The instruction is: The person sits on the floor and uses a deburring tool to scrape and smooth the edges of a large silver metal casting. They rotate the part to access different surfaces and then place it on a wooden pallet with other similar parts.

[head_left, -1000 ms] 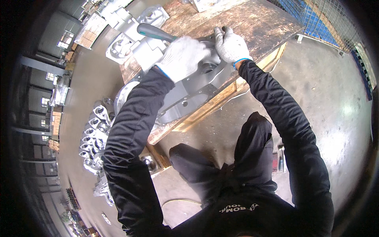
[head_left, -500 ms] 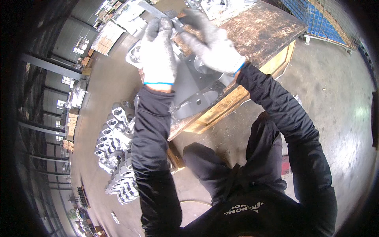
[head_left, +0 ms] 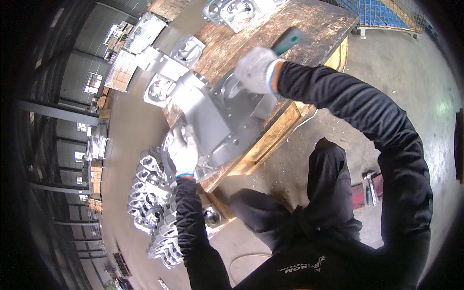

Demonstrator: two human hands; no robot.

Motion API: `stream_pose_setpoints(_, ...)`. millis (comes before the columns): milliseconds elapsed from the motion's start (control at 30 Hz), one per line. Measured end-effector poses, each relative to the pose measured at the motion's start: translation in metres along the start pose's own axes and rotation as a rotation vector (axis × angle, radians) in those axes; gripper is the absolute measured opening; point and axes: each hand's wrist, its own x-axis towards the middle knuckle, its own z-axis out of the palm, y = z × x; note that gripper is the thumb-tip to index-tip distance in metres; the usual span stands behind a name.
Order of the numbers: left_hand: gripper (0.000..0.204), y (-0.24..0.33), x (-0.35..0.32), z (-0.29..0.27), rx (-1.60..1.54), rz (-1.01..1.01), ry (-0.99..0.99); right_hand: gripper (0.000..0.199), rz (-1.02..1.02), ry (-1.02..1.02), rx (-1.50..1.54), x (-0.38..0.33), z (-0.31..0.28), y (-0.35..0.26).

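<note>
A large grey metal casting [head_left: 208, 116] with round openings and flat faces lies on the worn wooden workbench [head_left: 309, 24]. My left hand [head_left: 183, 152], in a white glove, rests on the casting's near left part with its fingers stretched out. Above the round opening on the right, my gloved right hand [head_left: 255, 70] is closed around a tool. The tool's dark green and black handle [head_left: 287, 40] sticks out beyond the fist, toward the far right. Its other end is hidden or blurred under the hand.
Smaller silver castings [head_left: 187, 50] stand beyond the large one, with another casting [head_left: 237, 13] at the far edge. Rows of metal parts [head_left: 147, 188] sit low at the left. Metal tools [head_left: 370, 189] lie on something red at right. A mesh cage [head_left: 386, 14] stands far right.
Both hands were together over the casting's far end. My left hand has come down toward me onto the casting; my right has drawn slightly nearer, and the green handle now shows.
</note>
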Motion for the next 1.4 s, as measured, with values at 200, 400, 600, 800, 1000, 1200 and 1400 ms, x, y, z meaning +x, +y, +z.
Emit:
stream_pose_setpoints(200,0.037,0.019,0.002,0.002,-0.039,0.012,-0.067,0.026,-0.138,0.251,0.067,0.032,0.044,0.0)
stream_pose_setpoints(400,0.039,0.029,0.006,-0.001,-0.085,0.074,-0.09,0.025,-0.405,0.255,0.14,0.019,0.043,0.023)
stream_pose_setpoints(600,0.038,0.028,0.005,-0.009,-0.08,0.021,-0.115,0.036,-0.821,0.434,0.17,0.026,0.056,0.079)
stream_pose_setpoints(800,0.043,0.035,0.007,-0.005,-0.064,-0.001,-0.138,0.022,-1.023,0.626,0.102,0.051,0.077,0.1)
stream_pose_setpoints(1000,0.048,0.036,0.006,-0.001,-0.067,-0.017,-0.156,0.021,-1.034,0.557,0.236,0.093,0.086,0.072)
stream_pose_setpoints(1200,0.048,0.034,0.003,-0.009,-0.058,-0.029,-0.17,0.021,-0.652,0.494,-0.04,0.092,0.077,0.059)
stream_pose_setpoints(1400,0.046,0.04,0.008,-0.003,-0.016,0.027,-0.02,0.032,-0.07,0.419,0.085,0.012,0.027,0.097)
